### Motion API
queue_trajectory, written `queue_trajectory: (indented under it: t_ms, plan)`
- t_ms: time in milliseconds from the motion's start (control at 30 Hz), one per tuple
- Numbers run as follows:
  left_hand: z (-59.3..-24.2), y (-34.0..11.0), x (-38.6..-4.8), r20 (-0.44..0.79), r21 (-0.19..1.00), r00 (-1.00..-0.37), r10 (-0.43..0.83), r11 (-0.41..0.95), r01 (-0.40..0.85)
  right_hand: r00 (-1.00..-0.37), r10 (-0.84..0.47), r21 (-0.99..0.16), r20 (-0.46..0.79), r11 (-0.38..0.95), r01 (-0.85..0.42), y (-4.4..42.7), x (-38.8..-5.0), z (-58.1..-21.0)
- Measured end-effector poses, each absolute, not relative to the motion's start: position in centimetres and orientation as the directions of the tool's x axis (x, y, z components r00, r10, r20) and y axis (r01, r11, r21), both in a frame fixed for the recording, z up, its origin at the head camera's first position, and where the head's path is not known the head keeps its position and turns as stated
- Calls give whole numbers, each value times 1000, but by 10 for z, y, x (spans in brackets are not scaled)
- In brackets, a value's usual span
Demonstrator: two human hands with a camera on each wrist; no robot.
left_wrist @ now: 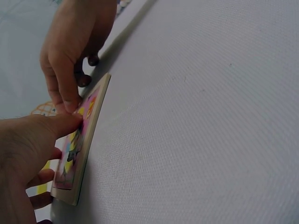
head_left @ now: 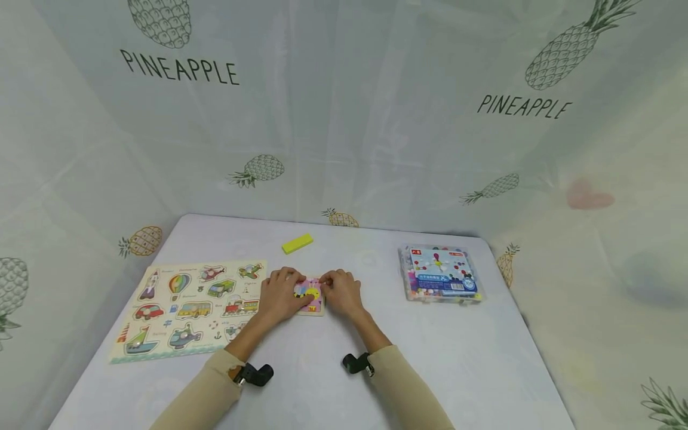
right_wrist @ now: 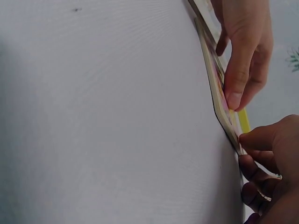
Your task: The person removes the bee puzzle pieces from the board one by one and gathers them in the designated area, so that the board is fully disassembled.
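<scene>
square pink wooden picture board [head_left: 318, 303]
left hand [head_left: 279, 295] grips its side, thumb on top; right hand [head_left: 344, 292] pinches a corner between thumb and finger.

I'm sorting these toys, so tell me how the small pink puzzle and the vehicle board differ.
The pink puzzle is far smaller than the vehicle board. The puzzle's background is pink; the board's is cream. The left hand and right hand hold the puzzle; the board lies flat on the table. Both show colourful pictures.

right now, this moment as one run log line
left hand: holds pink puzzle board; right hand: pinches its far-right corner; yellow block: lies beyond
</scene>
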State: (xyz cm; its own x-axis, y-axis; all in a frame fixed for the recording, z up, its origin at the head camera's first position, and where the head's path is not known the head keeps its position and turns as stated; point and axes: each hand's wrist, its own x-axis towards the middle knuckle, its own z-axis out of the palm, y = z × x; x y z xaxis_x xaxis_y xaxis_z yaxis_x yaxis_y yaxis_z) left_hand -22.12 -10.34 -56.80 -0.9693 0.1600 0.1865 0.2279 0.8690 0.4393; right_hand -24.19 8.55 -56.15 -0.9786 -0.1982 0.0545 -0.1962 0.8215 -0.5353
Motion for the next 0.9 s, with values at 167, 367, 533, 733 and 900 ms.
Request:
queue_trajectory:
  t_ms: [167, 367, 533, 733, 900]
  plan:
    - [-569, -104, -222, 170, 434, -973, 159, 874, 218, -979, -197, -550, 54, 812, -193, 85, -241, -561]
    - [-571, -105, -223, 167, 436, -973, 156, 874, 215, -979, -195, -543, 55, 818, -193, 83, -241, -559]
    - [-572, -106, -223, 171, 437, -973, 155, 873, 216, -982, -184, -542, 39, 822, -175, 81, -242, -557]
    - [-572, -105, -222, 175, 442, -972, 156, 870, 219, -983, -179, -542, 39, 823, -172, 81, -242, -556]
    - [-572, -104, -223, 166, 444, -974, 154, 871, 213, -982, -181, -533, 44, 827, -176, 82, -242, -556]
